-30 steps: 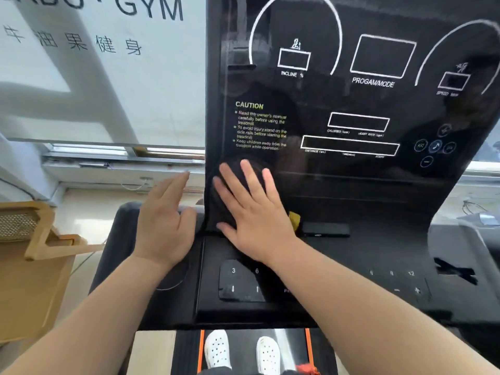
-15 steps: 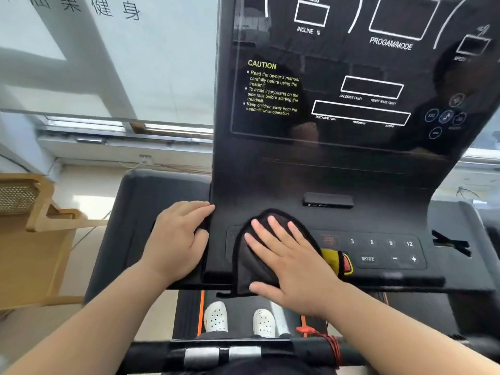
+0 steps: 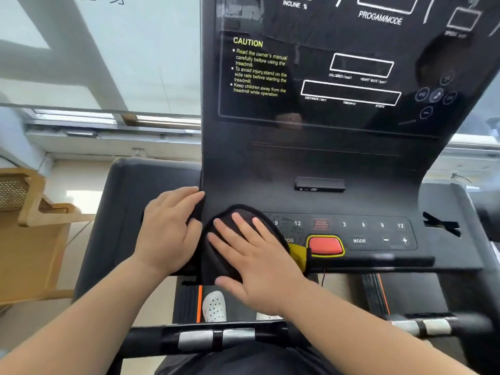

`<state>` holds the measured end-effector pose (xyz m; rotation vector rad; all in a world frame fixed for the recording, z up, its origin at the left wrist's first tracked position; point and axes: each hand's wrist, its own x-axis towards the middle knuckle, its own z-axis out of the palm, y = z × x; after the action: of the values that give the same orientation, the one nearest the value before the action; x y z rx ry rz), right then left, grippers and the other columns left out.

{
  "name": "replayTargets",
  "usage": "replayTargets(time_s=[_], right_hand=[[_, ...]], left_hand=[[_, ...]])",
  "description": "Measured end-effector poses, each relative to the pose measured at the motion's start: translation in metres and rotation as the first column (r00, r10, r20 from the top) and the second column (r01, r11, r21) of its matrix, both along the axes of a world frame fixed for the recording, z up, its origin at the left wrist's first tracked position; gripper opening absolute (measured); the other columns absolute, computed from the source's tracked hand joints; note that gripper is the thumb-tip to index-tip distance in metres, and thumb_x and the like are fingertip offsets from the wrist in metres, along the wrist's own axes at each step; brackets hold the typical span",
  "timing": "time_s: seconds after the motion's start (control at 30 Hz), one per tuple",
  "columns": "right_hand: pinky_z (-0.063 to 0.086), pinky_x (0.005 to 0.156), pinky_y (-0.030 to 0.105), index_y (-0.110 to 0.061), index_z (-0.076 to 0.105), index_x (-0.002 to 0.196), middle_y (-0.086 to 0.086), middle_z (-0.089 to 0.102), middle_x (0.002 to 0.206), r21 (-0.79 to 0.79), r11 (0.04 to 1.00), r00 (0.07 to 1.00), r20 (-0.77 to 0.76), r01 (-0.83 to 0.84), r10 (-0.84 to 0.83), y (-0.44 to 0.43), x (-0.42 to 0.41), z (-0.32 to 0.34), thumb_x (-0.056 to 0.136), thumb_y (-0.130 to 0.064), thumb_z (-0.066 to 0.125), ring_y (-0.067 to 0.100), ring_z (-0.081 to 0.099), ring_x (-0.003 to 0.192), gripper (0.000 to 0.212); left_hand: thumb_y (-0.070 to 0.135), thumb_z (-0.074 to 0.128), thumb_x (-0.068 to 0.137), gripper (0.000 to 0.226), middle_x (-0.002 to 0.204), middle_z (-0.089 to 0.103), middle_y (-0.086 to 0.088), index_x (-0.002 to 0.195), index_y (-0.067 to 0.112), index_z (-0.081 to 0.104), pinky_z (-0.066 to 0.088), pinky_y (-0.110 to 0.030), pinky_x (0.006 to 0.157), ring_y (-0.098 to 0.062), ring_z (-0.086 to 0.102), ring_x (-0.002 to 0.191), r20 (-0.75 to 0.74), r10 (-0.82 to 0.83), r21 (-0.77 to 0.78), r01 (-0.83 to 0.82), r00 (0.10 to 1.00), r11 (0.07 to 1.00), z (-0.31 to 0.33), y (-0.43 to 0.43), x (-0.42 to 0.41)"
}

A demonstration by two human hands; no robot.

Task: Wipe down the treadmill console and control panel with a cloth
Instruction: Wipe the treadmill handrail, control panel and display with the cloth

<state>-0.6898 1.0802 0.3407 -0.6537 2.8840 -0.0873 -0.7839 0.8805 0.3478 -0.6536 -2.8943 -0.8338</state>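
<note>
OK, your right hand (image 3: 259,263) lies flat on the black cloth (image 3: 230,255), fingers (image 3: 243,226) spread, palm down, not pinching anything. The cloth sits on the left end of the control panel (image 3: 373,234), pressed against the surface; its lower edge hangs over the panel's front lip. It covers the left buttons, only "9" and "12" and part of a label show just beside it.

Your left hand (image 3: 167,231) rests on the left edge of the console (image 3: 311,163), fingers close together and curled a little around that edge, fingertips touching the dark side pad (image 3: 121,212). It touches no cloth that I can see.

The red stop button (image 3: 325,245) with the yellow surround is just to the right of your right hand, apart from the cloth. A yellow tab (image 3: 297,253) sits between hand and button. MODE, minus and plus keys are further right, uncovered.

The display above shows the CAUTION text (image 3: 259,67), glass unlit. Below: front handlebar (image 3: 216,338), white shoe (image 3: 215,307) on the belt.
</note>
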Motion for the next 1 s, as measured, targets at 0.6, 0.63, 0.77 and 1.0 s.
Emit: replayTargets(time_s=[0.6,0.63,0.77,1.0], right_hand=[[0.003,0.127,0.057,-0.029,0.015,0.164,-0.003,0.008,0.173,0.044,0.997,0.998,0.004,0.065,-0.065,0.047,0.0,-0.001,0.099,-0.065,0.024,0.035,0.002,0.159,0.075],[0.005,0.127,0.058,-0.029,0.017,0.164,-0.003,0.009,0.173,0.04,0.994,0.994,0.003,0.106,-0.106,0.059,0.007,-0.001,0.099,-0.066,0.026,0.035,0.003,0.159,0.076],[0.014,0.126,0.059,-0.024,0.021,0.164,0.003,0.014,0.173,0.058,0.951,0.952,0.021,0.304,-0.305,0.117,0.03,0.004,0.095,-0.072,0.027,0.039,0.01,0.158,0.085],[0.012,0.124,0.06,-0.015,0.017,0.164,0.014,0.008,0.172,0.104,0.772,0.777,-0.009,0.627,-0.63,0.254,0.05,0.006,0.093,-0.07,0.021,0.05,0.01,0.154,0.09]], left_hand=[[0.021,0.047,0.082,0.05,0.131,0.064,-0.014,0.122,0.002,0.069,0.044,-0.054,0.1,-0.038,0.059,0.116,-0.145,0.07,-0.016,-0.073,0.987,0.997,-0.002,0.046,0.036],[0.022,0.047,0.082,0.05,0.132,0.064,-0.014,0.123,0.003,0.068,0.044,-0.054,0.099,-0.038,0.059,0.117,-0.145,0.058,-0.03,-0.063,0.988,0.998,-0.002,0.054,0.039],[0.027,0.047,0.081,0.052,0.134,0.063,-0.01,0.124,0.007,0.068,0.043,-0.051,0.095,-0.036,0.057,0.118,-0.133,0.018,-0.093,-0.03,0.991,0.995,0.002,0.09,0.053],[0.032,0.047,0.081,0.053,0.135,0.061,-0.008,0.126,0.009,0.066,0.041,-0.051,0.096,-0.034,0.055,0.12,-0.094,0.027,-0.174,-0.043,0.995,0.984,0.002,0.133,0.07]])
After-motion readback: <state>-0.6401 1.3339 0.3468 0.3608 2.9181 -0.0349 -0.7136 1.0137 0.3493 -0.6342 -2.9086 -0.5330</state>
